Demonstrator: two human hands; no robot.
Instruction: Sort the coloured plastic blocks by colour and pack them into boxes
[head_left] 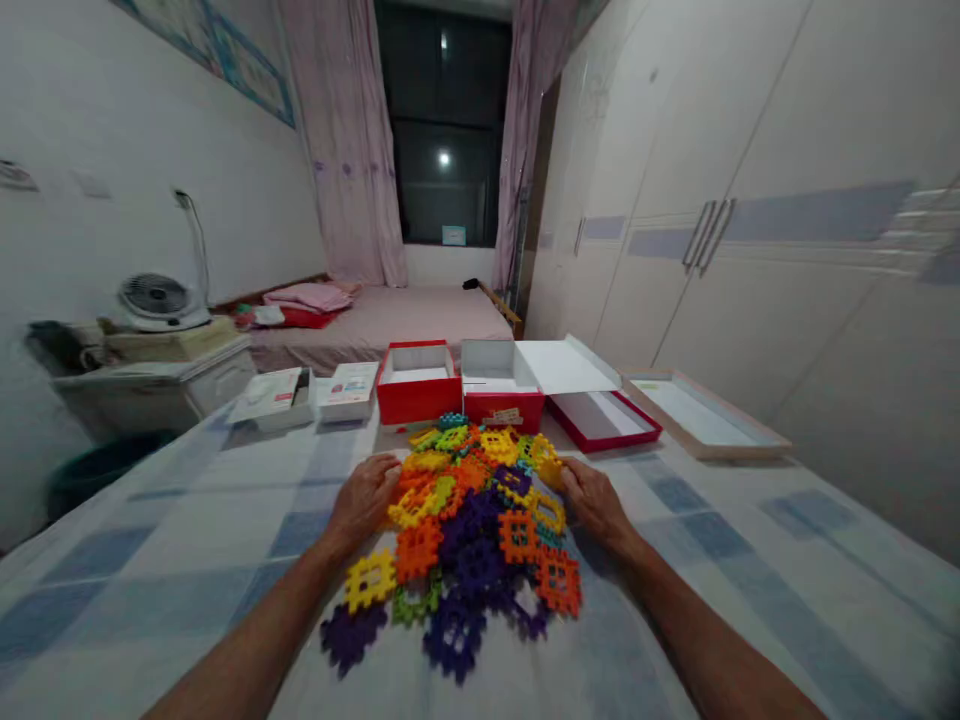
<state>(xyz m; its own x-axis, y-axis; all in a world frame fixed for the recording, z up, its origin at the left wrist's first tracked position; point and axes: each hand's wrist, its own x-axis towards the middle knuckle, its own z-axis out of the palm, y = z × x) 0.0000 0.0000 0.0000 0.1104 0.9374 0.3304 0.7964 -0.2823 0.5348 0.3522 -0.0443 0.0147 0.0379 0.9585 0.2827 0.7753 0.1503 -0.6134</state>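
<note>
The left forearm and right forearm slant inward from the lower corners of the frame; the left hand lies against the left edge of the heap of pieces, its fingers bent; the right hand meets the opposite edge, fingertips at a yellow piece; whether either grips anything, I cannot tell. The heap, at the centre of the frame, is flat, notched, plastic-looking squares and rounder shapes in purple, orange, yellow and green; it lies on a blue-and-white checked cloth; beyond stand two open red boxes, smooth and white inside; farther off, a smooth pink bedsheet spreads below pleated curtains.
</note>
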